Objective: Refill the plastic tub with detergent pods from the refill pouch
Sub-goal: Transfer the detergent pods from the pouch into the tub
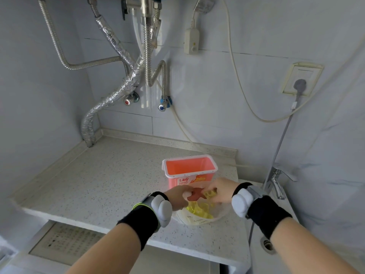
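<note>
One pink plastic tub (189,171), lid off. One refill pouch (199,216). Yellow pods (198,210) in pouch: several, exact count unclear. Two hands: left hand (178,197), right hand (222,191). Two wall valves: red-capped valve (128,102), blue-capped valve (162,107). One faucet (276,180). One wall socket (301,79).

Foil-wrapped pipes (116,84), wall socket w/ plug (299,82), tap (277,179).

White tiled walls (256,46), shiny pipes (147,46) at the top, a speckled counter (98,175) below, a plug (300,84) right.
</note>
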`<action>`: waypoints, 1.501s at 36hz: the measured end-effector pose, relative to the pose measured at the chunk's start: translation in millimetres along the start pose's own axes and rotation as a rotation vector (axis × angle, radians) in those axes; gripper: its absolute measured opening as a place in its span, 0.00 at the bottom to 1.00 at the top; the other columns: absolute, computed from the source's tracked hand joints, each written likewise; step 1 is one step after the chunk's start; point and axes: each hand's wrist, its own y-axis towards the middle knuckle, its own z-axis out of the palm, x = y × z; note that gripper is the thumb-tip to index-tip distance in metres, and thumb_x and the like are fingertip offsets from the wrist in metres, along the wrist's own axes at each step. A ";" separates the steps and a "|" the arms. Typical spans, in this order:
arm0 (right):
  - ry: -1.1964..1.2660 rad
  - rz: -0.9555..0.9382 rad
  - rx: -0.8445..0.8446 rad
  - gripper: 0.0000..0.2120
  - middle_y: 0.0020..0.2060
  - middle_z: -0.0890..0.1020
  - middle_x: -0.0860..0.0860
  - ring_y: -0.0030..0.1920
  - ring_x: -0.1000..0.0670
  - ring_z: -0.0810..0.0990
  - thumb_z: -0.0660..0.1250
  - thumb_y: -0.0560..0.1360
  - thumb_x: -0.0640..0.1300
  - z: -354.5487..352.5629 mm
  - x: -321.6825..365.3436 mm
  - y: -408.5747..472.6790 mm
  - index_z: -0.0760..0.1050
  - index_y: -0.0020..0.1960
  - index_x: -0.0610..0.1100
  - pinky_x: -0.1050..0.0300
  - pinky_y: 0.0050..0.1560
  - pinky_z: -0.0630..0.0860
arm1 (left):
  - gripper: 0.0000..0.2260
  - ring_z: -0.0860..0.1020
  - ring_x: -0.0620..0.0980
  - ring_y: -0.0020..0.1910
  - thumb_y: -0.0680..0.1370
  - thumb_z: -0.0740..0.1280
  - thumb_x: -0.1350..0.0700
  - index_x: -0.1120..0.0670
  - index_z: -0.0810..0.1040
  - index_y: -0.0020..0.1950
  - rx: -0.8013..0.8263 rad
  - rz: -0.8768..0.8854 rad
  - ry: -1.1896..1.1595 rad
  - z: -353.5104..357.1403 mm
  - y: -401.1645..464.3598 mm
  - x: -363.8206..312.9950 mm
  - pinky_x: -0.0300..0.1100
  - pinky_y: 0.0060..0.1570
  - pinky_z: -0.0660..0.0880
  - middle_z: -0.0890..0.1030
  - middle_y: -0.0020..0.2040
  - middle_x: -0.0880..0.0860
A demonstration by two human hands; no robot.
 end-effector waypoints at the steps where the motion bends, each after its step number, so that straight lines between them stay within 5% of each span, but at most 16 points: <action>1: 0.110 0.000 0.004 0.15 0.42 0.79 0.52 0.39 0.49 0.79 0.68 0.74 0.43 -6.0 0.3 -0.3 0.77 0.61 0.48 0.65 0.39 0.72 | 0.28 0.73 0.51 0.49 0.75 0.59 0.67 0.51 0.63 0.74 0.001 0.002 -0.001 -0.2 1.3 0.6 0.34 0.39 0.72 0.64 0.72 0.56; 6: 0.523 -0.103 -0.144 0.11 0.38 0.82 0.49 0.31 0.52 0.77 0.69 0.73 0.40 -39.1 12.9 4.4 0.79 0.54 0.51 0.65 0.31 0.74 | 0.27 0.74 0.51 0.48 0.76 0.59 0.66 0.50 0.64 0.73 0.012 -0.007 -0.019 0.7 4.7 3.0 0.32 0.37 0.72 0.65 0.71 0.55; 10: 0.592 -0.095 -0.324 0.11 0.39 0.81 0.54 0.36 0.55 0.77 0.70 0.73 0.41 -54.0 39.9 24.9 0.80 0.55 0.45 0.63 0.39 0.74 | 0.25 0.73 0.48 0.41 0.76 0.59 0.66 0.50 0.65 0.72 0.011 -0.010 -0.029 1.3 6.0 3.5 0.30 0.34 0.70 0.66 0.70 0.55; 14: 0.472 -0.006 -0.374 0.09 0.46 0.82 0.53 0.48 0.51 0.80 0.71 0.68 0.47 -51.0 55.2 59.6 0.82 0.49 0.47 0.56 0.53 0.76 | 0.25 0.73 0.49 0.45 0.76 0.59 0.65 0.50 0.65 0.72 0.005 -0.008 -0.035 0.1 7.4 4.8 0.30 0.34 0.70 0.66 0.71 0.54; 22: 0.286 0.058 -0.250 0.17 0.56 0.82 0.50 0.56 0.47 0.80 0.67 0.73 0.55 -25.0 66.4 75.7 0.80 0.57 0.47 0.59 0.53 0.72 | 0.25 0.73 0.46 0.42 0.76 0.59 0.65 0.49 0.66 0.71 0.013 0.004 -0.057 1.3 7.3 9.7 0.29 0.32 0.70 0.67 0.71 0.53; 27: 0.262 -0.009 -0.420 0.12 0.37 0.84 0.51 0.39 0.51 0.81 0.64 0.75 0.52 -31.1 55.0 56.4 0.82 0.40 0.46 0.55 0.48 0.77 | 0.24 0.71 0.42 0.33 0.77 0.58 0.64 0.49 0.66 0.72 0.016 -0.024 -0.086 0.7 6.1 10.1 0.28 0.29 0.70 0.71 0.60 0.53; 30: 0.413 -0.066 -0.255 0.13 0.29 0.82 0.50 0.31 0.53 0.79 0.63 0.76 0.46 -35.7 47.6 37.1 0.81 0.36 0.45 0.60 0.40 0.77 | 0.24 0.74 0.43 0.33 0.77 0.58 0.63 0.48 0.65 0.72 0.023 -0.047 -0.112 0.2 3.6 8.2 0.33 0.31 0.70 0.74 0.54 0.53; 32: 0.410 -0.046 -0.053 0.12 0.32 0.83 0.48 0.29 0.54 0.78 0.63 0.77 0.44 -31.5 41.0 22.8 0.81 0.39 0.44 0.65 0.33 0.73 | 0.23 0.76 0.42 0.33 0.77 0.58 0.63 0.49 0.63 0.72 0.032 -0.052 -0.148 2.3 2.0 5.3 0.34 0.29 0.70 0.73 0.55 0.51; 35: 0.293 0.035 0.093 0.10 0.41 0.84 0.45 0.34 0.52 0.77 0.64 0.75 0.47 -11.8 21.4 16.5 0.81 0.41 0.43 0.60 0.39 0.74 | 0.24 0.77 0.41 0.32 0.77 0.58 0.64 0.50 0.62 0.73 0.025 -0.046 -0.162 6.5 0.4 2.0 0.32 0.27 0.71 0.73 0.55 0.51; 37: 0.156 0.048 0.110 0.11 0.52 0.83 0.46 0.42 0.52 0.79 0.65 0.73 0.50 5.3 10.0 17.6 0.81 0.46 0.44 0.58 0.49 0.76 | 0.26 0.78 0.42 0.33 0.76 0.58 0.64 0.49 0.61 0.73 0.020 -0.045 -0.160 8.5 0.1 1.3 0.32 0.28 0.72 0.72 0.58 0.51; 41: 0.073 0.022 0.083 0.17 0.66 0.74 0.50 0.66 0.53 0.71 0.67 0.73 0.40 29.2 5.0 16.8 0.75 0.61 0.49 0.80 0.55 0.63 | 0.29 0.79 0.43 0.34 0.75 0.59 0.64 0.48 0.59 0.74 0.019 -0.039 -0.155 10.2 0.9 0.5 0.32 0.28 0.74 0.70 0.66 0.53; 43: -0.037 0.015 0.060 0.19 0.70 0.69 0.55 0.72 0.54 0.62 0.68 0.73 0.45 39.9 -1.9 21.1 0.73 0.64 0.45 0.71 0.64 0.55 | 0.29 0.79 0.42 0.33 0.75 0.59 0.64 0.48 0.59 0.74 0.016 -0.033 -0.153 11.3 0.6 -0.5 0.31 0.27 0.73 0.70 0.63 0.52; 46: -0.084 0.020 0.036 0.25 0.71 0.66 0.57 0.73 0.54 0.60 0.69 0.72 0.46 47.6 -4.1 25.7 0.70 0.67 0.50 0.67 0.64 0.52 | 0.29 0.79 0.42 0.34 0.75 0.59 0.63 0.48 0.58 0.74 0.011 -0.033 -0.154 12.2 0.2 -0.6 0.31 0.27 0.73 0.70 0.66 0.53; 50: -0.017 0.037 -0.013 0.21 0.70 0.69 0.51 0.70 0.50 0.67 0.66 0.74 0.42 46.5 0.3 27.6 0.70 0.67 0.46 0.66 0.64 0.60 | 0.28 0.79 0.43 0.34 0.75 0.59 0.64 0.48 0.59 0.74 0.008 -0.030 -0.147 12.1 0.2 0.1 0.31 0.27 0.73 0.69 0.67 0.54; 54: 0.028 0.040 -0.050 0.13 0.65 0.74 0.55 0.65 0.54 0.71 0.68 0.71 0.39 45.5 -0.6 23.9 0.76 0.53 0.52 0.63 0.61 0.68 | 0.28 0.79 0.43 0.35 0.75 0.59 0.64 0.48 0.60 0.74 0.002 -0.029 -0.141 11.7 -1.4 0.4 0.32 0.28 0.73 0.69 0.67 0.53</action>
